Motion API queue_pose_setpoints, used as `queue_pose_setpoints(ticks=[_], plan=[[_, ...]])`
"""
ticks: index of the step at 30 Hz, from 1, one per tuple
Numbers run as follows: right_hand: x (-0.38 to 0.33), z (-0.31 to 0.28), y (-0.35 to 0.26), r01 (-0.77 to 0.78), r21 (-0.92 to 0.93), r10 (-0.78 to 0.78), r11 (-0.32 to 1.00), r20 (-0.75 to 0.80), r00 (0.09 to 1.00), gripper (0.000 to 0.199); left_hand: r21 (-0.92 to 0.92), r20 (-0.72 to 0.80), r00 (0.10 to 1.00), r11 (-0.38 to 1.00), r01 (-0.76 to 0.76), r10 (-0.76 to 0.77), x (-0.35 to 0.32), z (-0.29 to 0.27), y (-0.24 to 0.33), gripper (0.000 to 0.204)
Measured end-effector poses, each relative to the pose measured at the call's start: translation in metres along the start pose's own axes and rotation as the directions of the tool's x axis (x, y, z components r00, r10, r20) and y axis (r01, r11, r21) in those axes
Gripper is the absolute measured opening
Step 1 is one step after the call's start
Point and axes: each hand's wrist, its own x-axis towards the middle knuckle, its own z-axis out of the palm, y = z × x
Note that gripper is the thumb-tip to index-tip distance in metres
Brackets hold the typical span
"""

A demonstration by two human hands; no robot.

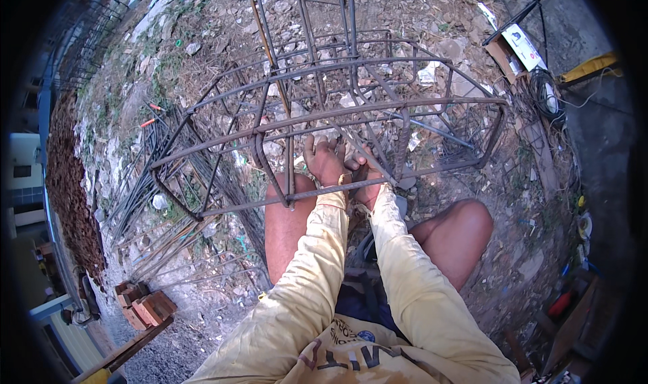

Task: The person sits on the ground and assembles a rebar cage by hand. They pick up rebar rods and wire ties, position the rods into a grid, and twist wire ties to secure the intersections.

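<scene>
A rebar cage (445, 102) of bent, rusty steel bars spans the ground in front of my knees. My left hand (326, 165) reaches in among its near bars, fingers apart and pointing away from me. Just right of it, my right hand (369, 183) is closed, its fingertips curled toward the left hand. Whatever sits in those fingers is hidden or too small to make out. A slanting bar (368, 153) crosses close above the right hand. Both wrists are beneath the cage's nearest long bar.
Loose steel rods (165, 156) lie heaped at the left, with broken bricks (150, 308) below them. A cardboard box (506, 55) and a dark coil of cable (548, 97) are at the upper right. Upright bars (305, 19) rise at the far side. Rubble covers the ground.
</scene>
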Motion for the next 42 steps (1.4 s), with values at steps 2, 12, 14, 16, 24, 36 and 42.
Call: queue_pose_setpoints(ticks=[2, 12, 14, 16, 24, 36, 42], plan=[[0.001, 0.004, -0.003, -0.033, 0.001, 0.033, 0.999, 0.020, 0.999, 0.014, 0.016, 0.011, 1.000, 1.000, -0.003, 0.003, -0.001, 0.001, 0.002, 0.050], [0.029, -0.010, -0.022, -0.203, -0.164, 0.221, 0.965, 0.098, 0.970, 0.020, -0.108, -0.050, 0.995, 0.991, 0.078, -0.084, -0.013, 0.026, 0.033, 0.048], [0.036, -0.015, -0.023, -0.211, -0.223, 0.241, 0.952, 0.117, 0.963, 0.019, -0.139, 0.006, 0.997, 0.987, 0.075, -0.075, -0.006, 0.025, 0.032, 0.051], [0.041, -0.020, -0.023, -0.209, -0.265, 0.245, 0.941, 0.111, 0.963, 0.019, -0.208, 0.030, 0.996, 0.974, 0.091, -0.087, 0.000, 0.027, 0.033, 0.052], [0.048, -0.043, -0.033, -0.063, -0.366, 0.066, 0.929, -0.004, 0.998, 0.018, -0.261, -0.294, 0.908, 0.939, 0.225, -0.299, 0.029, 0.057, 0.030, 0.024], [0.048, -0.043, -0.012, 0.023, -0.433, -0.046, 0.901, -0.042, 0.998, 0.017, 0.428, -0.273, 0.962, 0.895, 0.122, 0.000, 0.034, 0.048, 0.040, 0.027], [0.052, -0.044, -0.010, 0.088, -0.477, -0.133, 0.874, -0.061, 0.989, 0.017, 0.070, -0.174, 0.984, 0.996, 0.055, -0.042, 0.024, 0.035, 0.024, 0.047]])
